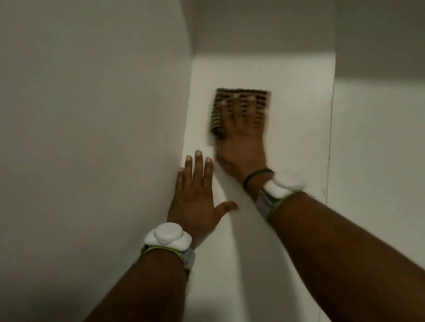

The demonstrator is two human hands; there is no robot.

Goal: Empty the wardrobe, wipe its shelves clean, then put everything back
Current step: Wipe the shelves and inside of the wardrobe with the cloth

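2 hands lie apart on the white wardrobe shelf (296,121): the left hand (197,198) rests flat, fingers straight, beside the side panel (91,123), while the blurred right hand (240,135) presses spread fingers onto a brown patterned cloth (240,92) further in.

A white rounded left wrist device (168,237) and right wrist device (283,185) are worn on 2 grey straps edged yellow-green; a thin dark band (255,175) is worn beside the right.
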